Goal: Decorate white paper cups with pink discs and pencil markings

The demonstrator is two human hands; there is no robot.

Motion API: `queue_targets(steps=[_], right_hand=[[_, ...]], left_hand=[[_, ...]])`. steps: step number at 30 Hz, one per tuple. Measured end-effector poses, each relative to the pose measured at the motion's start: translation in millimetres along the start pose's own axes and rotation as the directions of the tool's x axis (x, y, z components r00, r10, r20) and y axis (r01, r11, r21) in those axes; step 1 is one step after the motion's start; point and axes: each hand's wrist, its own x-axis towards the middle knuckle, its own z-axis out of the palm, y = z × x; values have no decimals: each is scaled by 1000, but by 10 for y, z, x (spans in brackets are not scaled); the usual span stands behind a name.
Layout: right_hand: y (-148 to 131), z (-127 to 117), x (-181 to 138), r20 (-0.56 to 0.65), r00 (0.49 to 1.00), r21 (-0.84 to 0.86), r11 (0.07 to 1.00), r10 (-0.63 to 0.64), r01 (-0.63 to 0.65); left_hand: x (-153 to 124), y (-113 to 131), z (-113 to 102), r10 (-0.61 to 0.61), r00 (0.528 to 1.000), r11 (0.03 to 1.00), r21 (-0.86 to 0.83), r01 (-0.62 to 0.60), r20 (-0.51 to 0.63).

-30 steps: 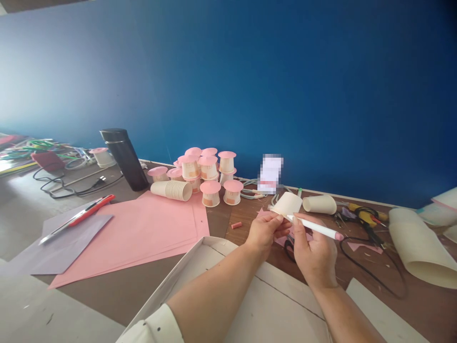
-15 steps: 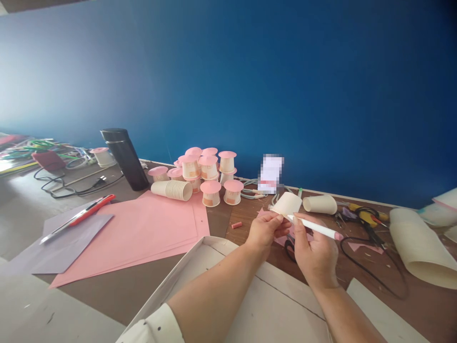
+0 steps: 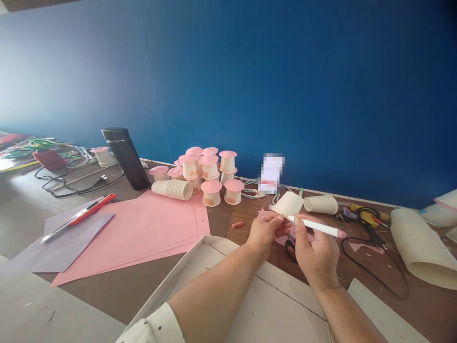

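Observation:
My left hand (image 3: pixel 266 230) is closed on a white paper cup (image 3: pixel 288 203), gripping it near its rim; the cup is tilted with its base up and away from me. Between the fingers of my right hand (image 3: pixel 317 252) is a white marker (image 3: pixel 321 227) with a pink end. Its tip meets the cup near my left fingertips; the exact contact is hidden. A pink marker cap (image 3: pixel 237 224) lies on the table left of my hands. Beneath my hands are pink paper scraps and dark scissor handles (image 3: pixel 290 247), partly covered.
Paper cups with pink round tops (image 3: pixel 210 190) stand stacked behind a lying sleeve of cups (image 3: pixel 171 189). Pink sheets (image 3: pixel 143 228), a red utility knife (image 3: pixel 85 214) and a black flask (image 3: pixel 126 159) are left. A cardboard tray (image 3: pixel 200 252) sits in front; a lying cup (image 3: pixel 321 204) and cables are right.
Almost nothing differs. My hands, the cup and the marker keep nearly the same place, and the whole view has shifted very slightly.

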Motion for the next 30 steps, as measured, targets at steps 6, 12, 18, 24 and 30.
queue_targets(steps=[6,12,18,24,30], right_hand=[[-10,-12,-1,9,1000,9,1000,18,-18],[5,-14,-2,-37,999,29,999,17,-16],[-22,-20,7,-14,1000,18,1000,24,-23],[-21,-9,0,10,999,15,999,31,-31],[-1,-2,-10,27,998,3,998,63,-63]], left_hand=[[-14,21,16,-25,1000,1000,-19,25,-6],[-43,72,40,-73,996,995,-76,69,-47],[-45,74,46,-72,997,994,-85,69,-41],[-45,69,45,-73,997,995,-67,71,-20],[-40,56,39,-54,998,997,-52,54,-15]])
